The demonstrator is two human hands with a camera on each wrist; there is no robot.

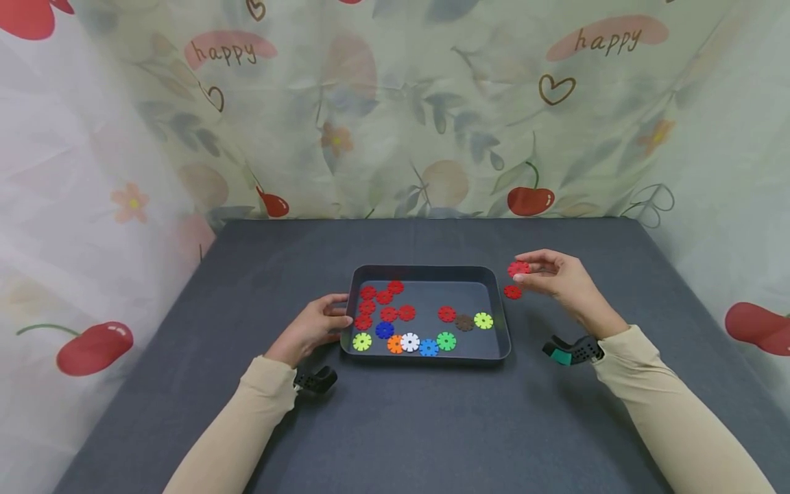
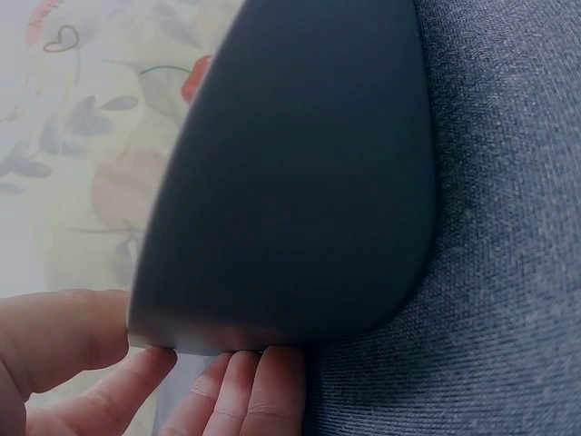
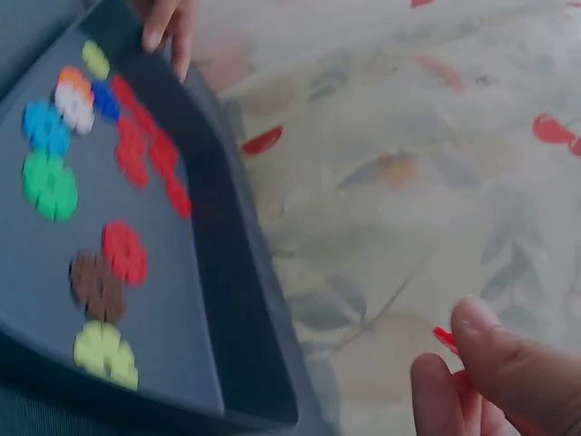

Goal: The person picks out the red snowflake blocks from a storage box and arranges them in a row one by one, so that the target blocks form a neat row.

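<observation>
My left hand [image 1: 316, 322] grips the left wall of a dark shallow tray [image 1: 426, 360], thumb at the rim and fingers against the outer side [image 2: 281, 227]. Past the tray's right end, my right hand [image 1: 564, 278] pinches a red notched plastic disc [image 1: 518, 268] between thumb and fingers. In the right wrist view only a sliver of that disc [image 3: 445, 340] shows beside the thumb. A second red disc [image 1: 512, 292] appears just below it, outside the tray's right wall.
Several red discs [image 1: 367, 307] lie at the tray's left. Blue [image 1: 385, 330], orange [image 1: 395, 344], white [image 1: 410, 342], light blue [image 1: 428, 347], green [image 1: 446, 341], brown [image 1: 463, 322] and yellow-green discs [image 1: 483, 320] lie there too. A grey cloth covers the table [image 1: 420, 425]; patterned curtains [image 1: 395, 137] hang around it.
</observation>
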